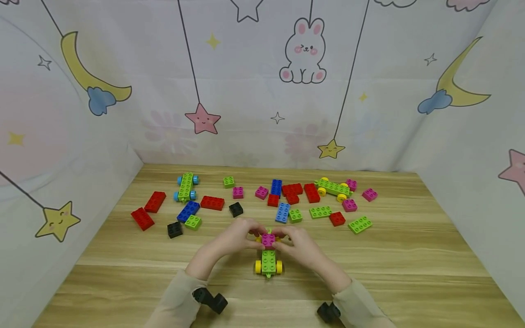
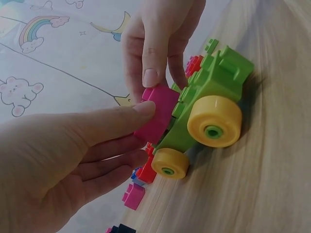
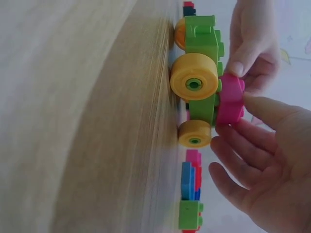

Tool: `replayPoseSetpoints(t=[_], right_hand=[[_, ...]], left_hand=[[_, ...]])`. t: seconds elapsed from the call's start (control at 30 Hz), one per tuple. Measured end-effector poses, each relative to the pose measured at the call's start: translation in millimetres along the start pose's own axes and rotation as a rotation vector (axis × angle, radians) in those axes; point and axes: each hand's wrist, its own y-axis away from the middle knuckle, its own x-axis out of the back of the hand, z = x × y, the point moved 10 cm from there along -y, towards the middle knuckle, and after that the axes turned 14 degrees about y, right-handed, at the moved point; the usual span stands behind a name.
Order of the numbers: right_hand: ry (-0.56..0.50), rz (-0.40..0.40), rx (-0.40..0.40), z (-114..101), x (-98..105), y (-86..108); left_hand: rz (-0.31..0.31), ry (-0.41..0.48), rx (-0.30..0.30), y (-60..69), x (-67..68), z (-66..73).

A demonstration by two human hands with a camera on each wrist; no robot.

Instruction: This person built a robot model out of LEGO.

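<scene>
A pink building brick (image 1: 268,239) sits over the far half of a green wheeled toy car base (image 1: 268,263) with yellow wheels. My left hand (image 1: 245,234) pinches the brick from its left side, thumb on the near side. From the right, my right hand (image 1: 296,243) pinches the same brick with thumb and fingers. In the left wrist view the pink brick (image 2: 158,114) looks slightly tilted against the studs. The right wrist view shows the brick (image 3: 230,99) against the base's studs; whether it is pressed fully down I cannot tell.
Loose bricks lie across the table's back half: red bricks (image 1: 142,218) at left, a black brick (image 1: 174,229), a light blue brick (image 1: 282,212) in the middle, a green brick (image 1: 360,224) at right. Two more wheeled bases stand farther back, one blue-wheeled (image 1: 186,187), one yellow-wheeled (image 1: 334,187).
</scene>
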Motion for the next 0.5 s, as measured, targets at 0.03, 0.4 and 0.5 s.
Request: replayPoseSetpoints(t=[0.03, 0.4, 0.5], right_hand=[[0.003, 0.002, -0.002, 0.2, 0.1, -0.1], [0.035, -0.011, -0.026, -2.1, -0.4, -0.5], [0.037, -0.007, -0.029, -2.5, 0.1, -0.2]], left_hand=[[0.001, 0.001, 0.001, 0.0, 0.0, -0.1], [0.011, 0.003, 0.024, -0.3, -0.6, -1.9], [0.015, 0.013, 0.035, -0.7, -0.7, -2.4]])
